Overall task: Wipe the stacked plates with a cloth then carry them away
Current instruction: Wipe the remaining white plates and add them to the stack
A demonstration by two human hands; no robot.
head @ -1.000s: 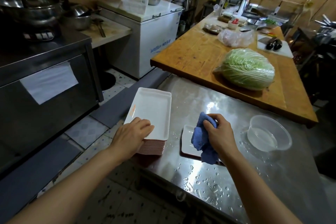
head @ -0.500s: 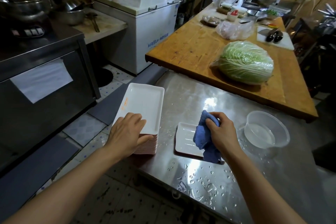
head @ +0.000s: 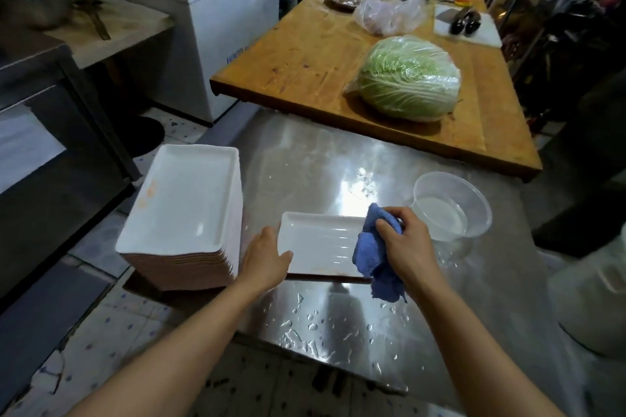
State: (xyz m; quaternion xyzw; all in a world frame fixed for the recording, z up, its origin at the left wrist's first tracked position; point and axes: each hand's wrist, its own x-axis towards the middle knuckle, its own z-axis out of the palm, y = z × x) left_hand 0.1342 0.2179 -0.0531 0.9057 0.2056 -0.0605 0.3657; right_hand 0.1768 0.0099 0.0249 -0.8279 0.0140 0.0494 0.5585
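Stack: the plates [head: 183, 210] sit in a tall pile at the left edge of the steel worktop [head: 305, 159], left of the middle of the frame.
Single plate: one plate [head: 318, 244] lies flat on the worktop, just right of the stack, low in the middle.
Left hand: the left hand [head: 266, 259] was on top of the stack a moment ago. Now it is off the stack and holds the near left corner of the single plate, thumb on the rim.
Right hand: the right hand [head: 406, 244] has its grip tight around the blue cloth [head: 376, 254], which hangs over the right end of the single plate.
Bowl: a clear bowl [head: 452, 210] with water stands just right of the right hand.
What changed: both hands now work on one plate, and the stack stands alone.
What it means: I think this plate is being wiped. The stack looks far from done, and carrying comes later.
Watch out: the worktop is wet with drops, so a plate could slip.
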